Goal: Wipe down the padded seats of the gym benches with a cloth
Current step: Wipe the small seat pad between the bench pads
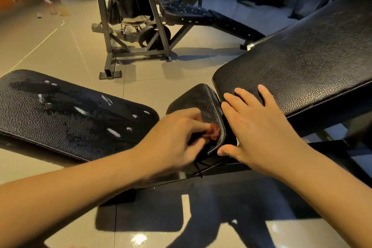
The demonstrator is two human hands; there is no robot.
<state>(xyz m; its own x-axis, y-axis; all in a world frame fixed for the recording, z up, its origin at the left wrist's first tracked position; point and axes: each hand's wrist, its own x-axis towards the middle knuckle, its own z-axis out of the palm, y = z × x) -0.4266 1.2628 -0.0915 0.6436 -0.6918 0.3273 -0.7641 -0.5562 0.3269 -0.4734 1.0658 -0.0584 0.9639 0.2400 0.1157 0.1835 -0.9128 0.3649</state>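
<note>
My left hand (pixel 177 139) is blurred, its fingers curled round what looks like a dark cloth (pixel 198 164). Only frayed dark threads of the cloth show below the hand. The hand presses against the near edge of the small black seat pad (pixel 198 97). My right hand (pixel 255 127) lies flat with fingers spread. It rests on the lower edge of the large inclined back pad (pixel 302 60) and over the gap beside the seat pad. To the left lies a second black bench pad (pixel 66 110) with wet streaks and pale worn spots.
A black steel frame bar (pixel 231 175) runs under my hands. Another bench with a studded pad (pixel 187 13) and its metal stand (pixel 112 52) occupy the tiled floor beyond. A seated person's legs show behind that stand. More machines stand at the back right.
</note>
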